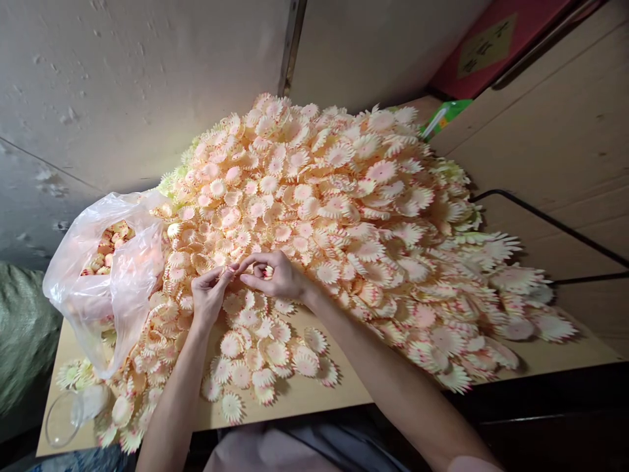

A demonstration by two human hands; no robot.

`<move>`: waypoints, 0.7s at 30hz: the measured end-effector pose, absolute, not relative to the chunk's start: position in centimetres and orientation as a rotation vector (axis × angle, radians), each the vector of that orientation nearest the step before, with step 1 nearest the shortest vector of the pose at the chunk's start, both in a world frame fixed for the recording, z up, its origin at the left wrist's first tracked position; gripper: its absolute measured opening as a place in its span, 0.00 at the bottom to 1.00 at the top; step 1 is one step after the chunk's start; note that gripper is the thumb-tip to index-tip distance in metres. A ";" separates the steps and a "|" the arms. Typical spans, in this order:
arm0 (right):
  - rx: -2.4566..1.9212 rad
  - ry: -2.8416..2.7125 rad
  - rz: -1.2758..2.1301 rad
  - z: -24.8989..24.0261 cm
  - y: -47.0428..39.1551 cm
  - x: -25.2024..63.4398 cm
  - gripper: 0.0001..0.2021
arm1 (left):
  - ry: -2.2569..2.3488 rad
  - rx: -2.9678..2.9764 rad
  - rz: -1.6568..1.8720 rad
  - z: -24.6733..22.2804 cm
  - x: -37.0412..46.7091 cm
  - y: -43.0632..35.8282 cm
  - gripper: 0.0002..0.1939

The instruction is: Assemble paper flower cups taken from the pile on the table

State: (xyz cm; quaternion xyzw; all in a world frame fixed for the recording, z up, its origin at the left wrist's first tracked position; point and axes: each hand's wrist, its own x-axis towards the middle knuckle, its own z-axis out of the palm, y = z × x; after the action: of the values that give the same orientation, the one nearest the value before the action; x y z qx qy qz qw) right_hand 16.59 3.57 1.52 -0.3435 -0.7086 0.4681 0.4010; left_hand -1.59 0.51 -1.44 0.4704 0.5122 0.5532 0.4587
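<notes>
It looks like a cramped corner of a home or small workshop used for hand piecework; which of the two cannot be told. A plain tan worktop (555,357) stands against a scuffed, flaking wall (196,78) at ten o'clock. Pale, pink-edged petalled pieces (302,193) heap up towards twelve, in bulk beyond household use. A thin plastic bag (135,275) of small lumps sits at nine, near a bulky green sack (22,341). Tan panels (555,151) crowd in at three, a red box (533,29) with a lettered label at two.
</notes>
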 end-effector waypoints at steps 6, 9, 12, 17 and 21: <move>-0.923 -1.802 1.232 1.6 3.6 16.4 0.12 | 1.283 1.287 1.346 -1.3 -1.6 0.5 0.16; -0.936 -1.780 1.213 1.4 3.6 16.2 0.12 | 1.309 1.366 1.333 -0.9 -1.4 0.6 0.17; -0.943 -1.760 1.131 0.9 3.6 16.1 0.11 | 1.320 1.475 1.335 -0.6 -1.3 0.7 0.17; -0.857 -1.757 1.045 0.4 3.8 15.9 0.10 | 1.299 1.596 1.265 -0.6 -1.4 0.8 0.18; -0.800 -1.743 0.996 0.3 3.9 15.9 0.08 | 1.264 1.570 1.264 -0.6 -1.3 0.9 0.19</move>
State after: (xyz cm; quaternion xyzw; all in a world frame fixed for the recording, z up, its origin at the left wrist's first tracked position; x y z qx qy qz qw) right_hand 15.87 3.87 0.34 -0.3268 -0.7116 0.4064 0.4708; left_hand -1.33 0.91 -0.57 0.6124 0.4932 0.4933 0.3720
